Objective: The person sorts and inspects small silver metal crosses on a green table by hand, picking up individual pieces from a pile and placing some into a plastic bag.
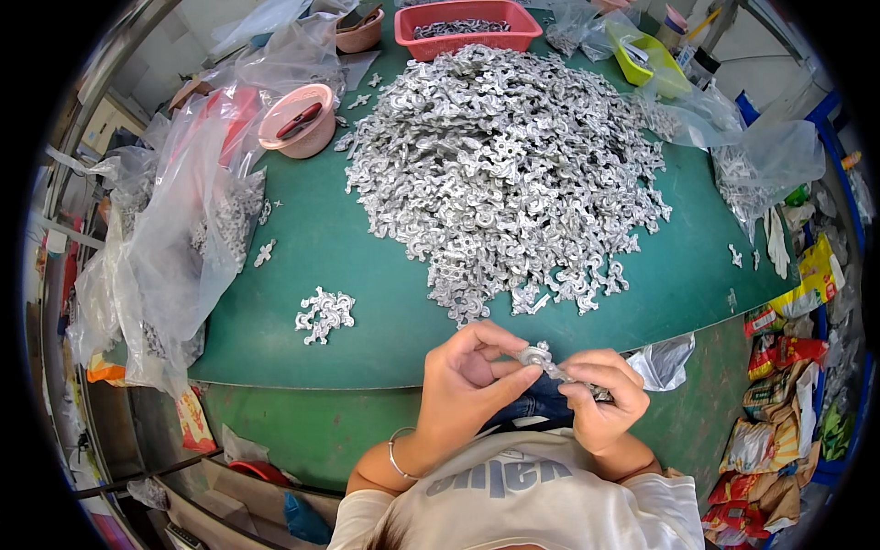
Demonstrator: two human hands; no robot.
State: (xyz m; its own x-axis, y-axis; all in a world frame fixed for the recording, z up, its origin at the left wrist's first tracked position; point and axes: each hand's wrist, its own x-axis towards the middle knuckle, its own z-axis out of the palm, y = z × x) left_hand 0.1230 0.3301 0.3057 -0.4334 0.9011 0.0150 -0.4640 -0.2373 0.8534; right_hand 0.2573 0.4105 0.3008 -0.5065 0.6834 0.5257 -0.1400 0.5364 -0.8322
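Note:
Just off the near edge of the green table [275, 348], my left hand [477, 376] pinches a small silver metal casting [539, 356] between thumb and fingers. My right hand [605, 390] grips at the other side of it, with silver metal also showing under its fingers. Whether that is one piece or more, I cannot tell. Beyond my hands rises a big heap of similar silver castings [504, 174]. A smaller cluster of castings [324, 314] lies on the table to the left.
A pink bucket [312, 137] with a red-handled tool on it stands left of the heap. Behind are a red tray [527, 41] of parts and a yellow-green basket [669, 78]. Plastic bags of parts [174, 247] crowd the left edge; another bag [770, 165] lies right.

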